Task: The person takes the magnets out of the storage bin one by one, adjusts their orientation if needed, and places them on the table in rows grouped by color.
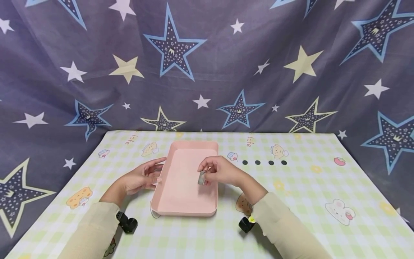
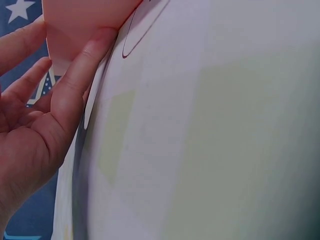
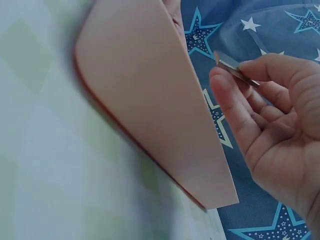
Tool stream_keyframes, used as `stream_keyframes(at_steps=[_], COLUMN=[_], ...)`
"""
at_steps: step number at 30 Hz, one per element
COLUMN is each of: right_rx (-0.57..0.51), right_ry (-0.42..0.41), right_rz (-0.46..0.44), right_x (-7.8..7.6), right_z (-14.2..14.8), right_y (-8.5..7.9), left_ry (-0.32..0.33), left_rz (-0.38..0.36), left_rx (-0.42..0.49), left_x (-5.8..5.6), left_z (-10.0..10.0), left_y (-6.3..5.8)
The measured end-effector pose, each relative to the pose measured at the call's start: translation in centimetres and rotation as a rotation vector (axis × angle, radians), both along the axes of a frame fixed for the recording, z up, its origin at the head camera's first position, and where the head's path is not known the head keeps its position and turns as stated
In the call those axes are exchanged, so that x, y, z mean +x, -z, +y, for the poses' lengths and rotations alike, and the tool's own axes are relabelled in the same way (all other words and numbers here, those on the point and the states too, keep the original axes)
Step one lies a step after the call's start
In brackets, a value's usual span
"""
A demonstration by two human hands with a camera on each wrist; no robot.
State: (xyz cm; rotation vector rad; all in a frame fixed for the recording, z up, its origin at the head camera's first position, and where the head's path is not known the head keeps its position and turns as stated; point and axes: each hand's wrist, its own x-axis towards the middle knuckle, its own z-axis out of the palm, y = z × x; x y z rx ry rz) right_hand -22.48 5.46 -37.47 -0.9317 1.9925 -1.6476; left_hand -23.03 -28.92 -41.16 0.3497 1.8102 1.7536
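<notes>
A shallow pink tray [image 1: 184,208] lies on the table, its long sides running away from me. My left hand [image 1: 142,177] is at the tray's left side; in the left wrist view its extended thumb [image 2: 80,75] presses the outer wall, and other fingertips reach the tray's edge. Over the tray's right half, my right hand [image 1: 223,171] pinches a small, flat, silvery metal piece [image 1: 201,178] between thumb and fingers. In the right wrist view the metal piece [image 3: 236,70] shows nearly edge-on, above the tray's rim; its exact kind I cannot tell.
Several small black discs [image 1: 257,162] lie in a row to the right of the tray's far end. A green-and-white checked cloth [image 1: 307,201] with printed cartoon figures covers the table. Behind it hangs a dark star-patterned curtain [image 1: 220,64]. Black cameras [image 1: 127,223] sit at both wrists.
</notes>
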Motion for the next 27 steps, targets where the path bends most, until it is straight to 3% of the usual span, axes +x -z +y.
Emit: stream_keyframes(at_steps=[11,20,27], right_rx=[-0.116,-0.124,-0.161], right_ry=[0.15,0.245,0.325], right_rz=[-0.067,-0.061,-0.118], right_x=[1.4,2.5,3.0], right_z=[1.8,4.1,5.9], right_y=[0.5,0.2,-0.1], left_ry=[0.002,-0.009,-0.013], left_rz=[-0.006,-0.007,-0.009], left_rx=[0.024,0.016,0.007], left_x=[0.0,0.0,0.0], left_z=[0.0,0.0,0.0], left_y=[0.2,0.2,0.2])
